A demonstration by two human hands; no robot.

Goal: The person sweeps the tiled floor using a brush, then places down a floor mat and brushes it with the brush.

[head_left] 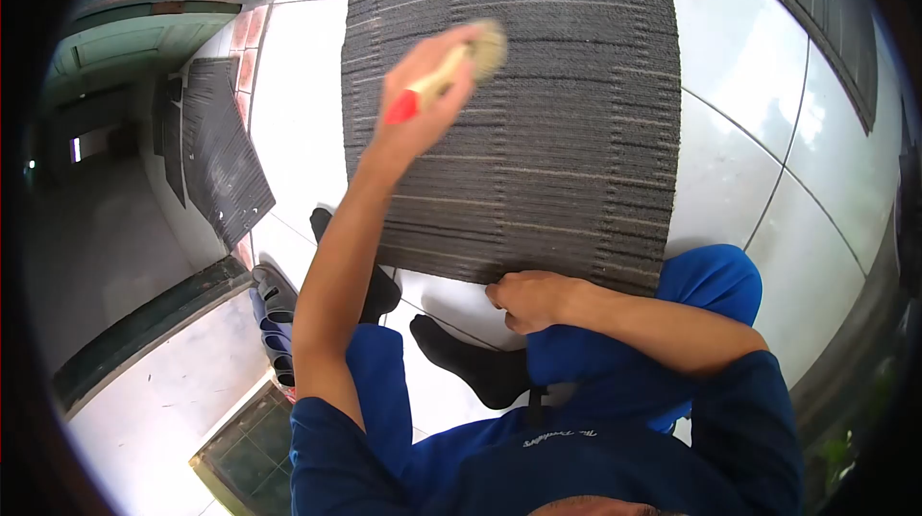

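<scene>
A dark grey striped carpet mat [567, 132] lies flat on the white tiles in front of me. My left hand [423, 94] is closed around a pale-handled brush [485, 48] with a red end, over the upper left part of the mat. Motion blurs the brush, and whether its bristles touch the mat I cannot tell. My right hand [533, 300] rests at the mat's near edge with its fingers curled in. What those fingers hold, if anything, is hidden.
My black-socked feet [471, 362] and blue-trousered knees [715, 276] are close to the near edge. Sandals [276, 324] stand at left by a doorway, where another dark mat [221, 151] leans. A further dark mat [816, 7] lies at upper right.
</scene>
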